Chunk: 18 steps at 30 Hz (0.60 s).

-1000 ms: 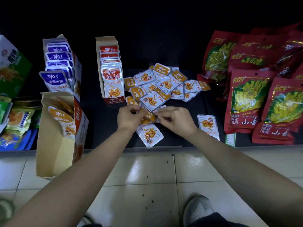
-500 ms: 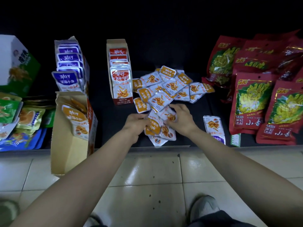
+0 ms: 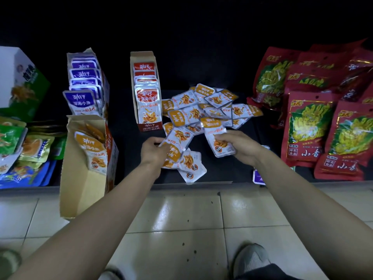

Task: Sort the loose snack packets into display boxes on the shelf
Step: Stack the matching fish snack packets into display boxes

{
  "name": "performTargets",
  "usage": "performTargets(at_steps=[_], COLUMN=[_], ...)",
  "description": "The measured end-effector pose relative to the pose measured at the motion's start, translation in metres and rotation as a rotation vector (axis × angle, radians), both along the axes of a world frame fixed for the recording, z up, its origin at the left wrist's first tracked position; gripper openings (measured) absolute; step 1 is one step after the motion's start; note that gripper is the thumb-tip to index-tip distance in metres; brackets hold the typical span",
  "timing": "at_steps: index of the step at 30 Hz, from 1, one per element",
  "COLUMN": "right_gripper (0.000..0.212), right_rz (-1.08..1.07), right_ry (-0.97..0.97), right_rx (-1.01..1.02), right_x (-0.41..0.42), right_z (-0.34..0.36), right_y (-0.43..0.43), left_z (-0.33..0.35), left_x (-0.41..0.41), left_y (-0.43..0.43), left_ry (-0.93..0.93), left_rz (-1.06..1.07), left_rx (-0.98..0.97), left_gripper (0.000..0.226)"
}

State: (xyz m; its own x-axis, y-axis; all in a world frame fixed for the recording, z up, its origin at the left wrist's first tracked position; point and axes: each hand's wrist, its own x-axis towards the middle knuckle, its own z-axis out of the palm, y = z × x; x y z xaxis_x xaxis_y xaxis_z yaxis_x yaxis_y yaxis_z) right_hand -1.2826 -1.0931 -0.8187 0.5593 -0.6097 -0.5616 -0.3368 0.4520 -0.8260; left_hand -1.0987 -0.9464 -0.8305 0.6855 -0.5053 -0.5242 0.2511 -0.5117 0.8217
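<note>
A heap of loose orange-and-silver snack packets lies on the dark shelf. My left hand grips a small fan of several orange packets near the shelf's front edge. My right hand pinches one orange packet at the heap's near side. An open cardboard display box with orange packets stands tilted at the shelf's front left. A box of red packets stands just left of the heap, and a box of purple packets further left.
Large red snack bags fill the shelf's right side. Green and blue bags and a green-white carton sit at far left. A purple-edged packet lies under my right forearm. Tiled floor and my shoes lie below.
My hands, together at the shelf's front a second ago, have moved apart. The left keeps the gathered packets; the right has reached to the heap and taken hold of another packet.
</note>
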Motion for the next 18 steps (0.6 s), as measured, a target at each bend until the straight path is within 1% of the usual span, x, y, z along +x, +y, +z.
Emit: performTargets(at_steps=[1, 3, 7, 10, 12, 14, 16, 18], right_gripper=[0.009, 0.011, 0.026, 0.026, 0.028, 0.029, 0.033, 0.037], right_rz=[0.008, 0.050, 0.036, 0.027, -0.039, -0.114, -0.191, -0.271], right_ry=[-0.025, -0.035, -0.131, -0.126, -0.108, -0.107, -0.115, -0.126], right_rx=[0.060, 0.101, 0.150, 0.070, 0.008, -0.013, -0.032, -0.090], right_x=[0.002, 0.011, 0.031, 0.037, 0.038, 0.038, 0.037, 0.036], right_z=[0.002, 0.001, 0.001, 0.000, -0.004, -0.007, -0.009, -0.007], right_y=[0.003, 0.013, 0.027, 0.032, 0.033, 0.033, 0.032, 0.029], left_z=[0.001, 0.004, 0.010, 0.011, 0.012, 0.012, 0.009, 0.005], left_x=[0.000, 0.000, -0.003, -0.003, 0.000, 0.001, 0.000, 0.000], left_y=[0.000, 0.002, 0.004, 0.004, 0.005, 0.007, 0.010, 0.012], left_ry=[0.013, 0.045, 0.160, 0.252, 0.348, 0.453, 0.446, 0.345], left_rz=[0.032, 0.069, -0.031, -0.082, -0.083, -0.130, -0.208, -0.240], left_rx=[-0.016, -0.053, -0.117, -0.167, -0.197, -0.199, -0.140, -0.079], left_gripper=[0.013, 0.013, 0.024, 0.032, 0.040, 0.052, 0.058, 0.055])
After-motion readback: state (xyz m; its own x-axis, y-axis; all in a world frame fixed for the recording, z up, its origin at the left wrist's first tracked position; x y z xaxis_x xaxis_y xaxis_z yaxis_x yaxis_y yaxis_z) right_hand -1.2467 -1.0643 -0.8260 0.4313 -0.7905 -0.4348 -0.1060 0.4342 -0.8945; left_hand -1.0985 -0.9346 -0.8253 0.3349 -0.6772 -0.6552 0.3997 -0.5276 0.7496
